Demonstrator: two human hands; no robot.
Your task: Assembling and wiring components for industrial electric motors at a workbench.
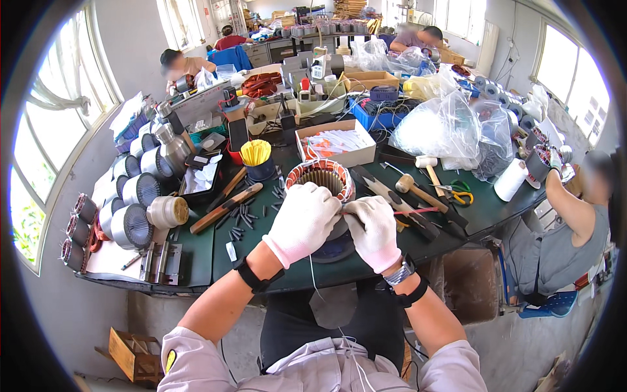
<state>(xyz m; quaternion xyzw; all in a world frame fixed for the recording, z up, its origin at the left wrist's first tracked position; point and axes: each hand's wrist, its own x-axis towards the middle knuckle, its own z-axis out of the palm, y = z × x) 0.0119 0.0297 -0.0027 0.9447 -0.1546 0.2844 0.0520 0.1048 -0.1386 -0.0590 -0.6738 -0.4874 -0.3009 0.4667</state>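
Note:
A round motor stator (322, 175) with copper windings and a ridged metal core stands on the dark green table (196, 251) in front of me. My left hand (302, 222), in a white glove, rests on its near rim and grips it. My right hand (374, 228), also gloved, is closed at the stator's right side, pinching a thin white cord that hangs down toward my lap. A pink strip (418, 211) lies just right of that hand.
Wooden sticks (225, 206) and small dark wedges (243, 219) lie left of the stator. Mallets (418, 189) and green-handled scissors (461, 191) lie right. A cup of yellow strips (256, 154), a cardboard box (334, 142), finished stators (134, 225) along the left edge. A seated person (568, 222) works at right.

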